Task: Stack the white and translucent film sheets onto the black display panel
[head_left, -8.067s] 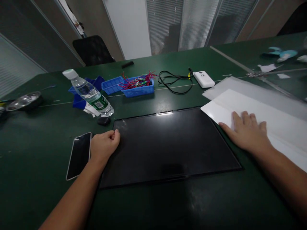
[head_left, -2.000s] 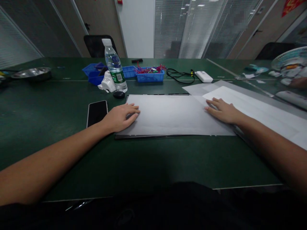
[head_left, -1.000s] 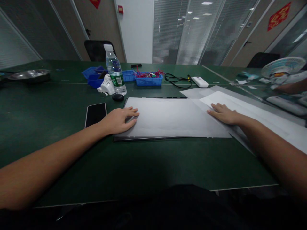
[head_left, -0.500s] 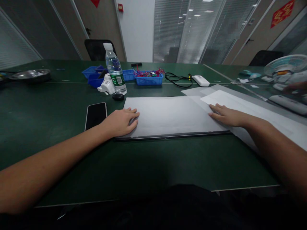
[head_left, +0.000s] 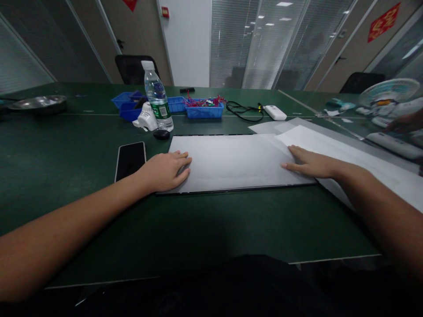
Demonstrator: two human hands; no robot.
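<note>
A white sheet (head_left: 231,160) covers a flat black panel (head_left: 231,190) on the green table (head_left: 66,145); only the panel's near edge shows under it. My left hand (head_left: 165,169) lies flat on the sheet's left end, fingers stretched out. My right hand (head_left: 309,163) rests flat on the sheet's right end, fingers extended. Neither hand holds anything.
A black phone (head_left: 130,154) lies left of the panel. Behind stand a water bottle (head_left: 157,97), blue bins (head_left: 201,110) with wires, a black cable (head_left: 243,111) and a white box (head_left: 275,112). More white sheets (head_left: 357,154) lie at right. Another person's hand (head_left: 401,124) works by a fan (head_left: 388,92).
The bare black panel now has a white sheet lying over it. In the last second the sheet has shifted back so the panel's near edge lines up under it; both hands stay flat on it.
</note>
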